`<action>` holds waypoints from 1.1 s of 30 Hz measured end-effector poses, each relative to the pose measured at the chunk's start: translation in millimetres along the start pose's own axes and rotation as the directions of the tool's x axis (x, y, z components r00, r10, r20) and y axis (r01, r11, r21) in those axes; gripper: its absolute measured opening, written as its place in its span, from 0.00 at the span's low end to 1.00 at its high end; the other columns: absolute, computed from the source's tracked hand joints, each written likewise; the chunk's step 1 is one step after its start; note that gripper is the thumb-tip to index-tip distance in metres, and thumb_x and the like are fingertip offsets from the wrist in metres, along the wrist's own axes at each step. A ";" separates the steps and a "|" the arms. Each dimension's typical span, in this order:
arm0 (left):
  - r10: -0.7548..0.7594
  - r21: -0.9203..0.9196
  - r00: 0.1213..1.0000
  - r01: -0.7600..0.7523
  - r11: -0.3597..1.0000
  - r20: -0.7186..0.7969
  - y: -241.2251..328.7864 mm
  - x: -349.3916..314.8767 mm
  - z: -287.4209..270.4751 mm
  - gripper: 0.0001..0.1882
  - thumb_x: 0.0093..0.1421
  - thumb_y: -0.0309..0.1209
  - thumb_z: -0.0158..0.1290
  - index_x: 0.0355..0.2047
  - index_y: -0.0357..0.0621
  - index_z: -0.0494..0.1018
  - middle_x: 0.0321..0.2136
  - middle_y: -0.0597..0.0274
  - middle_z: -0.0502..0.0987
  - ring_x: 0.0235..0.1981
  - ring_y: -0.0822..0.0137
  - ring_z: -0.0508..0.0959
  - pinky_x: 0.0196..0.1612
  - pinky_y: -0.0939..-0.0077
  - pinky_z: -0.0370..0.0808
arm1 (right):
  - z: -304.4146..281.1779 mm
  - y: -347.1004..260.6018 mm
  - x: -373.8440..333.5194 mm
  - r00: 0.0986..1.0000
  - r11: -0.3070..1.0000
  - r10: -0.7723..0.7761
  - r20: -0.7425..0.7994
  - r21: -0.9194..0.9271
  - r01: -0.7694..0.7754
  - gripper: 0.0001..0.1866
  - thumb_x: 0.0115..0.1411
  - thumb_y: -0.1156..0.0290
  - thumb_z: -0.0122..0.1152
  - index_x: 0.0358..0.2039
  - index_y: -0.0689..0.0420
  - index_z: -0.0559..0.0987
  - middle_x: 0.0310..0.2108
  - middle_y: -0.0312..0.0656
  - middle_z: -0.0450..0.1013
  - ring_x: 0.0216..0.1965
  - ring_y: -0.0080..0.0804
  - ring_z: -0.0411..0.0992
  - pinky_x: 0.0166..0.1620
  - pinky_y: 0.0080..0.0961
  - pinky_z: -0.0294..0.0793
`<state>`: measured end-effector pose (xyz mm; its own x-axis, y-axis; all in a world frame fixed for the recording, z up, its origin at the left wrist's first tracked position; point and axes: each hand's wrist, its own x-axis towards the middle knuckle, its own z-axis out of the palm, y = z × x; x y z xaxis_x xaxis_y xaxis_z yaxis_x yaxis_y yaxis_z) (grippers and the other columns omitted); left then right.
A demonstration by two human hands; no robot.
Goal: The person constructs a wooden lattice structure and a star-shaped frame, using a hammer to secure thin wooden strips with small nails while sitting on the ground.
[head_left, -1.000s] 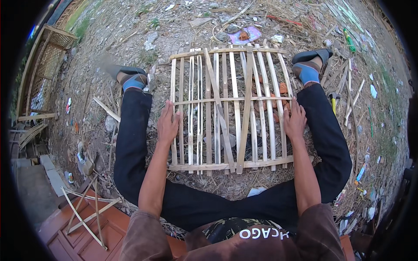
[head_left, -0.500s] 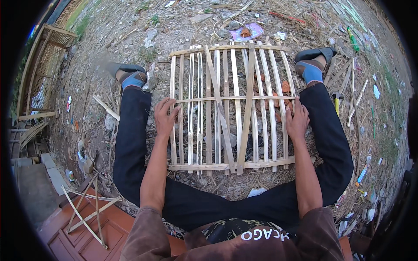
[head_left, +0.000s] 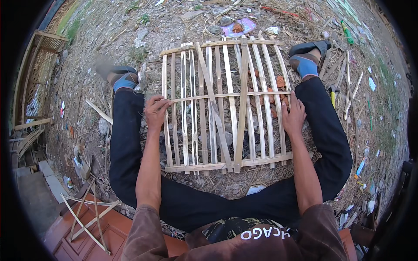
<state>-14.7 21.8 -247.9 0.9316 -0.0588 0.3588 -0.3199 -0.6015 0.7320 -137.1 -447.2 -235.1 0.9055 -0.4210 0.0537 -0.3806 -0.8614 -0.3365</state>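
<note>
Between my spread legs a slatted bamboo panel (head_left: 232, 87) lies on the ground, its upright slats crossed by strips at top, middle and bottom. Two slats slant across the others near the centre. My left hand (head_left: 155, 114) pinches the left end of the thin middle crosspiece (head_left: 220, 95), thumb and fingers closed together beside the outermost slat. At the opposite side my right hand (head_left: 294, 116) has its thumb and fingers about the right end of that crosspiece and the outer slat; its exact hold is partly hidden.
A hammer (head_left: 333, 95) with a yellow handle lies right of my right leg, beside loose wood strips (head_left: 355, 98). Left, several strips rest on a reddish-brown panelled door (head_left: 82, 243). A lattice frame (head_left: 40, 76) stands far left. Litter and a green bottle (head_left: 347, 33) dot the stony ground.
The view has shifted slightly, moving the whole scene left and up. My left fingers have closed more tightly at the crosspiece's end. My right hand stays at the panel's right edge.
</note>
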 end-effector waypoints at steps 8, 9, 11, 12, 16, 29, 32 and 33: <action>0.120 0.145 0.993 -0.118 0.982 -0.001 12.5 -3.0 2.4 0.06 0.50 0.27 0.66 0.29 0.41 0.82 0.32 0.61 0.77 0.37 0.61 0.75 0.42 0.68 0.71 | 1.9 1.7 -0.3 1.000 1.000 -0.009 -0.017 0.030 0.010 0.32 0.63 0.61 0.55 0.66 0.54 0.61 0.61 0.45 0.65 0.63 0.49 0.57 0.63 0.52 0.54; 0.112 0.159 0.994 -0.114 0.981 0.017 13.3 -2.3 3.3 0.06 0.51 0.27 0.65 0.29 0.40 0.81 0.32 0.61 0.77 0.38 0.61 0.75 0.43 0.69 0.70 | 1.5 1.9 -0.6 1.000 1.000 -0.007 -0.019 0.025 0.007 0.32 0.63 0.62 0.55 0.66 0.54 0.61 0.61 0.45 0.65 0.63 0.49 0.57 0.63 0.52 0.54; 0.107 0.173 0.994 -0.112 0.978 0.036 9.6 -1.8 3.0 0.06 0.52 0.27 0.64 0.29 0.39 0.81 0.33 0.60 0.78 0.39 0.62 0.76 0.45 0.69 0.70 | 1.7 1.0 -0.7 1.000 1.000 -0.002 -0.022 0.022 0.003 0.33 0.62 0.62 0.55 0.66 0.54 0.61 0.61 0.45 0.65 0.63 0.49 0.57 0.63 0.52 0.54; 0.099 0.166 0.994 -0.106 0.980 0.048 5.2 -1.9 1.6 0.06 0.54 0.27 0.63 0.30 0.39 0.79 0.33 0.60 0.77 0.39 0.61 0.75 0.44 0.69 0.70 | 2.4 -0.3 -0.5 1.000 1.000 -0.003 -0.022 0.029 0.004 0.33 0.62 0.62 0.56 0.66 0.54 0.61 0.61 0.45 0.65 0.63 0.48 0.57 0.63 0.52 0.54; 0.039 0.072 0.998 -0.043 0.997 0.059 3.2 -3.7 9.8 0.06 0.60 0.27 0.58 0.31 0.36 0.74 0.32 0.58 0.74 0.37 0.61 0.75 0.45 0.69 0.70 | 4.5 3.8 0.0 0.999 0.999 -0.009 -0.037 0.033 0.011 0.32 0.62 0.61 0.56 0.66 0.54 0.62 0.61 0.45 0.66 0.63 0.47 0.57 0.63 0.53 0.53; 0.283 0.394 0.953 -0.304 0.867 0.112 36.2 2.8 11.3 0.06 0.63 0.27 0.52 0.33 0.35 0.72 0.31 0.50 0.74 0.36 0.48 0.75 0.41 0.57 0.70 | 2.2 1.4 -0.7 0.999 0.999 0.007 -0.036 0.041 -0.005 0.32 0.62 0.63 0.55 0.65 0.55 0.62 0.61 0.46 0.66 0.63 0.48 0.57 0.63 0.54 0.53; 0.252 0.542 0.958 -0.287 0.790 0.140 48.2 1.2 17.2 0.05 0.62 0.27 0.53 0.34 0.38 0.72 0.31 0.51 0.75 0.34 0.49 0.75 0.36 0.57 0.69 | 2.2 -0.9 0.5 1.000 0.999 0.021 -0.023 0.035 -0.020 0.32 0.62 0.63 0.54 0.65 0.55 0.62 0.61 0.46 0.65 0.63 0.48 0.57 0.63 0.55 0.52; 0.203 0.478 0.977 -0.210 0.853 0.068 49.7 0.7 20.8 0.06 0.63 0.28 0.52 0.34 0.38 0.71 0.30 0.50 0.76 0.33 0.48 0.76 0.34 0.57 0.69 | 2.7 -1.3 0.5 1.000 0.999 0.012 -0.028 0.036 -0.011 0.32 0.62 0.63 0.54 0.66 0.55 0.62 0.61 0.46 0.65 0.63 0.47 0.57 0.63 0.55 0.52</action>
<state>-26.4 -24.7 -223.4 0.8569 -0.2333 0.4597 -0.3859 -0.8816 0.2719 -135.6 -445.5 -237.2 0.8952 -0.4393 0.0755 -0.3837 -0.8457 -0.3709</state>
